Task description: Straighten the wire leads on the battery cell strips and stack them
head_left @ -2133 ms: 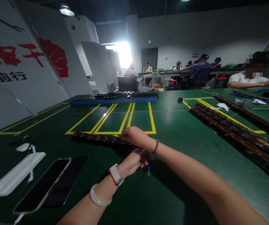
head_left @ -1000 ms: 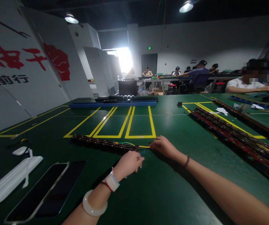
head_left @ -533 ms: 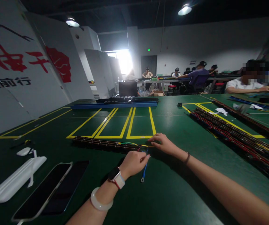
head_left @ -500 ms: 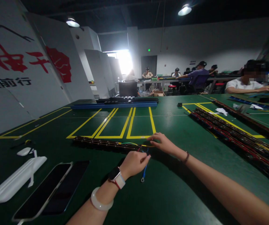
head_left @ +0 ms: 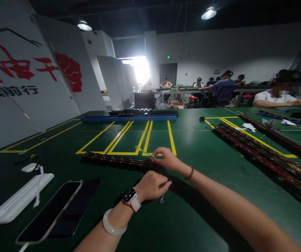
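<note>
A long dark bar with rows of small metal contacts (head_left: 119, 160) lies across the green table, its right end behind my hands. Over that end, my right hand (head_left: 170, 161) pinches a yellow-green wire (head_left: 147, 153), whose ring terminal (head_left: 136, 147) points up and left. My left hand (head_left: 152, 185) is closed just below, thumb and fingertips together near the bar's end; what they hold is hidden. From under this hand pokes the ring terminal of a blue wire (head_left: 162, 200). I cannot tell whether my fingers grip that wire.
To the left lie two phones (head_left: 74, 210) and a white wrapped pouch (head_left: 19, 199). Wired dark bars (head_left: 265, 154) stretch along the right side. Blue and black rails (head_left: 129, 118) lie at the far edge. A person in white (head_left: 273, 98) sits at the right.
My right hand has moved left and swung the yellow-green wire's terminal end up off the bar. My left hand has shifted slightly right and down, covering more of the blue wire.
</note>
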The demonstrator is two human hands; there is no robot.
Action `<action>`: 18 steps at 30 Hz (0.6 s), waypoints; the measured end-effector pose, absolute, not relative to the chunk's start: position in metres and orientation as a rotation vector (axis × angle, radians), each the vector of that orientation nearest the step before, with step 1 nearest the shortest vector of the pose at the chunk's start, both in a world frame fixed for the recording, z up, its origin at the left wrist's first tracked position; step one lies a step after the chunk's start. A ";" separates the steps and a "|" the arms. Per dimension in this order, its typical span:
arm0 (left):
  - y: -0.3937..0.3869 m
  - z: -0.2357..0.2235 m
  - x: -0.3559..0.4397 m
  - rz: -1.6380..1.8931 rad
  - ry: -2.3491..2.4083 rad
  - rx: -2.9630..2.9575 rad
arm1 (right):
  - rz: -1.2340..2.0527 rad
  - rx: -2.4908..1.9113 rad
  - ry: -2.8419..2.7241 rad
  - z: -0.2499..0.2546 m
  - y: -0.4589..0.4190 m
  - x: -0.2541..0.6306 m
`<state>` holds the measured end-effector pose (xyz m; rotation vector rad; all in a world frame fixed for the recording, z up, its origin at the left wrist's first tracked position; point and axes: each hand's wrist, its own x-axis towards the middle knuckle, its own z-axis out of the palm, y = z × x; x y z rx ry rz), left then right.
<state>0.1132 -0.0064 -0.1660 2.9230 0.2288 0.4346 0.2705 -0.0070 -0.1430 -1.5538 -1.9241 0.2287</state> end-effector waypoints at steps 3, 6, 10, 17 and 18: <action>-0.006 -0.166 0.114 0.435 0.217 2.937 | 0.326 -1.380 -1.943 -0.147 -0.025 0.299; -0.006 -0.166 0.114 0.425 0.215 2.953 | 0.385 -1.283 -2.029 -0.156 -0.046 0.328; -0.008 -0.165 0.114 0.415 0.194 2.963 | 0.392 -1.308 -2.228 -0.161 -0.063 0.355; -0.010 -0.166 0.122 0.422 0.006 3.174 | 0.135 -1.626 -1.945 -0.134 -0.051 0.356; -0.010 -0.167 0.125 0.441 -0.051 3.204 | 0.127 -1.671 -1.938 -0.132 -0.049 0.348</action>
